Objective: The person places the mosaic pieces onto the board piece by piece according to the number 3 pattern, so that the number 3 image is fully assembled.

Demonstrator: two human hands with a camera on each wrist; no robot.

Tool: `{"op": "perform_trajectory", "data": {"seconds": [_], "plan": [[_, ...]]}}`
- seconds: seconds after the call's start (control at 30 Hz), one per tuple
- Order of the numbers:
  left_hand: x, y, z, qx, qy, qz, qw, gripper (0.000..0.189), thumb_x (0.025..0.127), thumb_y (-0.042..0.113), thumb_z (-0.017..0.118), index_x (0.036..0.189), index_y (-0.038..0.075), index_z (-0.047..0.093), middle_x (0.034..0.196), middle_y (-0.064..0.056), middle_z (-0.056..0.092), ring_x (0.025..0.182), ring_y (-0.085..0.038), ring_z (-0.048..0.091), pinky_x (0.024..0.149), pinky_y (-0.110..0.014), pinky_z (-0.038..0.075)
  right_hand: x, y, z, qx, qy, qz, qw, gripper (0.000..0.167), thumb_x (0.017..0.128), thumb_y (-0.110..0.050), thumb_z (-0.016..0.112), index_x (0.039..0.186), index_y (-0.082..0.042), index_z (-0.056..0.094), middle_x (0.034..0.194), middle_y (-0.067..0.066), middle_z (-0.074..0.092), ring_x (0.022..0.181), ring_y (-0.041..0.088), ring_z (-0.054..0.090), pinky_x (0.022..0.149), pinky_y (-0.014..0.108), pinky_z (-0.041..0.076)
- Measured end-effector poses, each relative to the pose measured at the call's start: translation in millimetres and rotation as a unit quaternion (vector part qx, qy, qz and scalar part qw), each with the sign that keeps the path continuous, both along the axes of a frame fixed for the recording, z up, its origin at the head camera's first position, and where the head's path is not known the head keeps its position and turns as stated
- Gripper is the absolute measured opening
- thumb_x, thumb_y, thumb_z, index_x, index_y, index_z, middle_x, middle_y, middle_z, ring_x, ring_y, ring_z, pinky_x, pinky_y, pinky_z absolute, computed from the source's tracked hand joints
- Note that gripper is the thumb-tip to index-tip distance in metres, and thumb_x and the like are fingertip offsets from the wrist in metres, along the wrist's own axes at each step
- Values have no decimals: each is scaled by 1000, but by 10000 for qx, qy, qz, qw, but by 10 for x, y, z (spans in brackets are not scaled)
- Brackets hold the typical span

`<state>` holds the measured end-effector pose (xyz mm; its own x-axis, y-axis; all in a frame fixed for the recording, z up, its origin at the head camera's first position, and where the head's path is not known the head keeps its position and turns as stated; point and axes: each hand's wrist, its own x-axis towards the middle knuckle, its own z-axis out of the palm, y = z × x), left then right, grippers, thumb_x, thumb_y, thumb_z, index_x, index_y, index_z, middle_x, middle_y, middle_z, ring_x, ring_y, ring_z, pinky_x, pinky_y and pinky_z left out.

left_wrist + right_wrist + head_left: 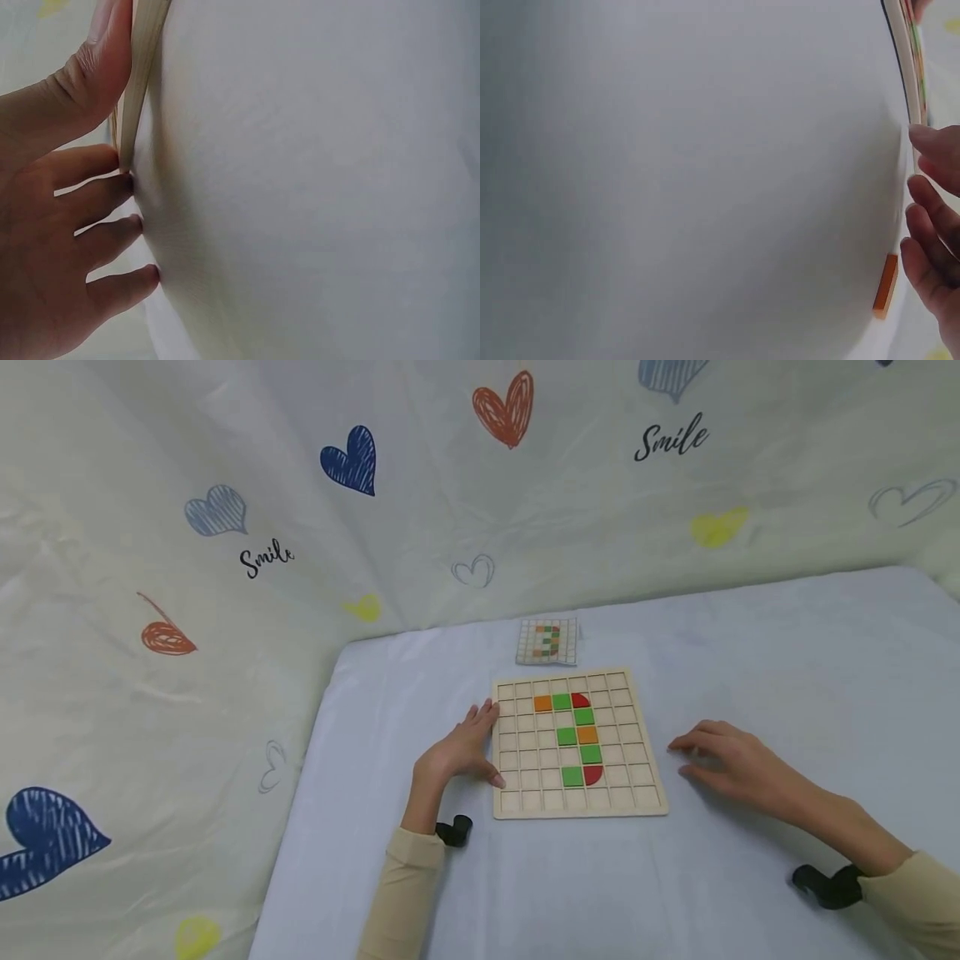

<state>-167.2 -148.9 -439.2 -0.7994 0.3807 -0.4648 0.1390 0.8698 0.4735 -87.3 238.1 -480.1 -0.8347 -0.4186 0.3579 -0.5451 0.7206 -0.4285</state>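
A pale wooden grid board (525, 803) lies on the white table, bearing green tiles (584, 717), orange tiles (587, 735) and red rounded tiles (593, 774). At its left edge is my left hand (461, 747), fingers spread, with the thumb on the board's lower left rim. The left wrist view shows that thumb against the wooden edge (142, 75). My right hand (731, 762) hovers right of the board, fingers loosely bent, with nothing seen between them. In the right wrist view an orange tile (886, 287) lies on the table near the fingertips; the head view hides it.
Behind the board lies a small pattern card (547, 641) printed with a similar coloured shape on a grid. A cloth (420, 527) with hearts and "Smile" lettering hangs beyond the table. Black wrist mounts (827, 887) sit on both wrists.
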Motion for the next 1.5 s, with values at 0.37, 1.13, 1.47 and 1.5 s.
{"op": "perform_trajectory", "data": {"seconds": [0.37, 1.13, 1.47, 1.5], "plan": [[10, 13, 20, 5, -48, 22, 10000, 126, 72, 17, 95, 166, 8, 12, 174, -6, 4, 161, -26, -1, 131, -46, 9, 19, 254, -101, 117, 412, -356, 9984, 48, 57, 2, 95, 100, -7, 76, 94, 2, 67, 78, 14, 52, 66, 15, 40], [-61, -5, -94, -292, -130, 7, 9995, 129, 74, 20, 94, 167, 15, 5, 174, 1, -3, 161, -20, -7, 132, -43, 5, -9, 529, -77, 259, 454, -804, 9954, 41, 52, 10, 93, 88, -1, 76, 90, 10, 70, 75, 28, 62, 63, 6, 42], [-4, 20, 32, -261, -144, -65, 9995, 124, 76, 18, 92, 167, 10, 7, 174, -4, -1, 161, -25, -5, 132, -46, 6, -36, 483, -53, -109, 276, -797, 9964, 42, 58, 12, 91, 93, -4, 74, 84, 5, 75, 70, -3, 60, 61, 4, 46], [-5, 18, 28, -272, -144, -70, 9995, 125, 76, 18, 92, 167, 11, 7, 174, -4, -2, 161, -25, -5, 132, -46, 6, -43, 475, -54, -175, 297, -733, 9967, 43, 58, 13, 90, 94, -5, 75, 84, 5, 76, 71, -6, 61, 63, 4, 46]]}}
